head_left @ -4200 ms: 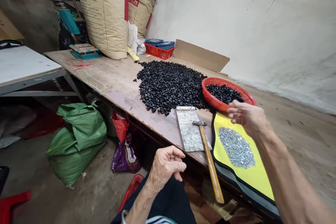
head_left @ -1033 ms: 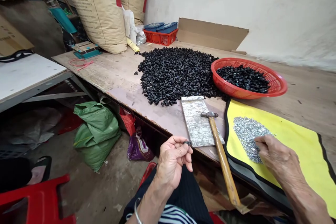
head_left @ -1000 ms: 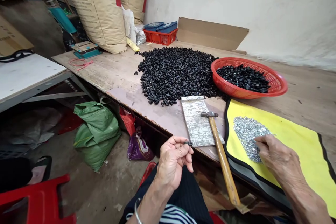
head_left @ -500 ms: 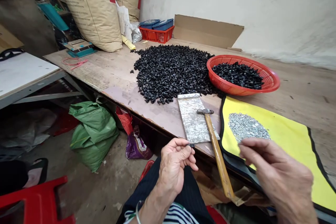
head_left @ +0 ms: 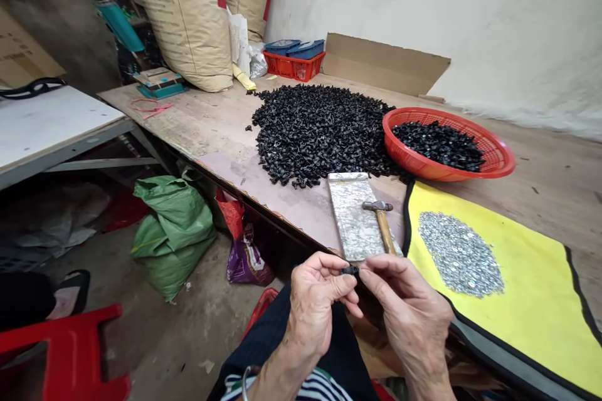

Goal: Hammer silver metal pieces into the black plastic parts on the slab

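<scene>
1. Reading the feed from afar, I see the left hand [head_left: 313,307] curled up, its thumb and forefinger closed in a tight pinch on a small black clip [head_left: 349,270].
2. The right hand [head_left: 407,313] is raised to meet it, with its thumb and forefinger almost closed and their tips right at the clip's right end. I can't tell whether those fingers grip the clip or something tiny of their own.
3. The clip sits between both sets of fingertips, above the lap [head_left: 286,338] and just off the edge of the table [head_left: 188,119].
4. Just beyond the fingertips lie a scuffed metal plate [head_left: 350,216] and a hammer [head_left: 383,229], its head over the plate and its handle running down behind the right hand.
5. To the right of the fingers, a yellow mat [head_left: 508,276] carries a heap of silver bits [head_left: 458,254].
6. Farther past the fingers, a big pile of black clips [head_left: 320,131] covers the table, beside a red basket [head_left: 444,144] holding more of them.
7. Well left of the fingers, a green sack [head_left: 172,238] and a red stool [head_left: 61,351] stand on the floor.
8. Far beyond the fingers, paper sacks [head_left: 181,12] lean against the wall.
</scene>
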{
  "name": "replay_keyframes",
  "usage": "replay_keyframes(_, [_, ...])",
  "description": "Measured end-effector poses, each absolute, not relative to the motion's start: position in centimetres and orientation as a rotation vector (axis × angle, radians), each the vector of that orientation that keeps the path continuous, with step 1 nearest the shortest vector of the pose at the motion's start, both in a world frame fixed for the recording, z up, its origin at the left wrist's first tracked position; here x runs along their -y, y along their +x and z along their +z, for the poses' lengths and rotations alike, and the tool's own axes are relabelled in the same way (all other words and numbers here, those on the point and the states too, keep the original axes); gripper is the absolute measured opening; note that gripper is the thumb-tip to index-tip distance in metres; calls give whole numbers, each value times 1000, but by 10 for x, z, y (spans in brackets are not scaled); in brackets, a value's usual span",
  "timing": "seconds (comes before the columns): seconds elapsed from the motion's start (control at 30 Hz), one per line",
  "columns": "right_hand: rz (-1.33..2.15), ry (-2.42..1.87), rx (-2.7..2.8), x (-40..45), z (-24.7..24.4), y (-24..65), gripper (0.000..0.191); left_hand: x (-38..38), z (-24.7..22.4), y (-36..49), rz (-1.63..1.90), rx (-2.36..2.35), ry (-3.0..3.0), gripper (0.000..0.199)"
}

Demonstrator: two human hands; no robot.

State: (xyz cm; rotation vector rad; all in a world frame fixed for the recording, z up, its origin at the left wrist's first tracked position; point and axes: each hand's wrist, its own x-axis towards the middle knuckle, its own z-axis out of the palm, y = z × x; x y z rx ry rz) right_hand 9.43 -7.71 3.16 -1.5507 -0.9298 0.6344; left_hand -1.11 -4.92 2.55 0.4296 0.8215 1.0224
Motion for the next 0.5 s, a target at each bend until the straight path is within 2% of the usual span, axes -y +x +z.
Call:
replay_keyframes(0.27, [355, -1501, 1332, 74, 30, 98, 4, 48, 21, -12, 1039, -845, 464, 17])
replay_keyframes(0.5, [546, -1511, 1347, 69, 33, 104, 2, 49, 19, -11, 1034, -864, 511, 15])
